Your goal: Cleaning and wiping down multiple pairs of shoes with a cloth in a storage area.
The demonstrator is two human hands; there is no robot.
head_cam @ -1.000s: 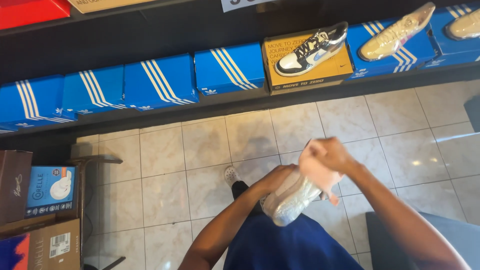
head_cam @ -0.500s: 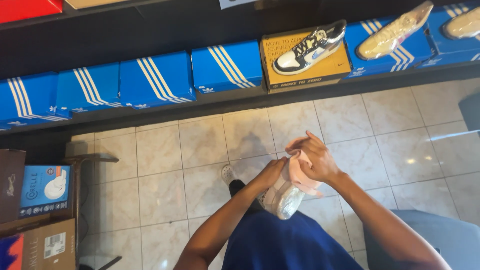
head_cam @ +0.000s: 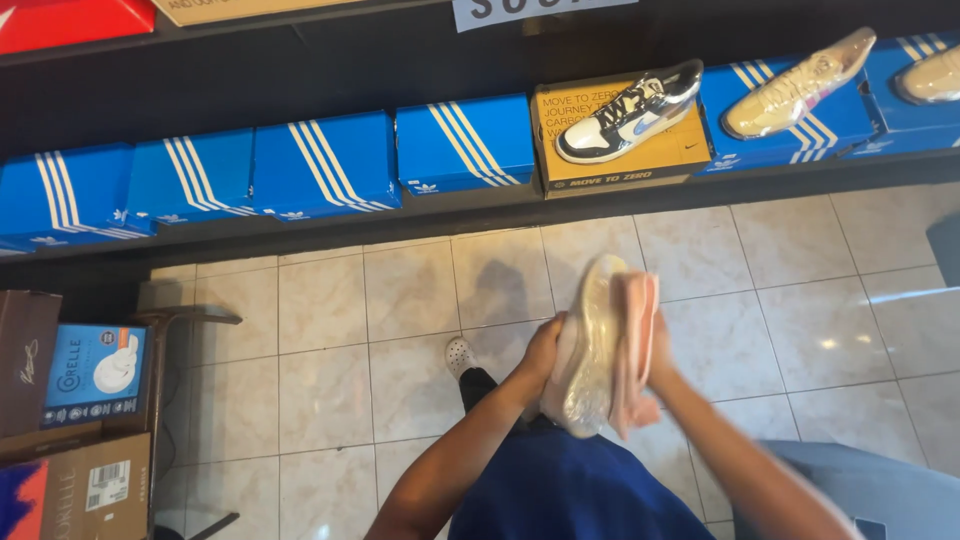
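wiping step: left hand (head_cam: 540,360) grips the plastic-wrapped shoe (head_cam: 588,345), right hand (head_cam: 658,350) presses a pink cloth (head_cam: 632,340) on it; next stroke likely needs a steady hold.

A: What's on the shelf?
B: A row of blue striped boxes (head_cam: 325,165) along the dark shelf (head_cam: 300,228). One tan box (head_cam: 640,150) carries a black-and-white sneaker (head_cam: 628,108); a beige sneaker (head_cam: 800,85) lies on the blue box right of it.
A: The floor?
B: Pale tiled floor (head_cam: 400,300). A white clog (head_cam: 458,354) sits on it.
A: Far left?
B: Brown box (head_cam: 25,360), blue dish box (head_cam: 95,372), cardboard carton (head_cam: 85,490) stacked there. Red box (head_cam: 70,20) up top.
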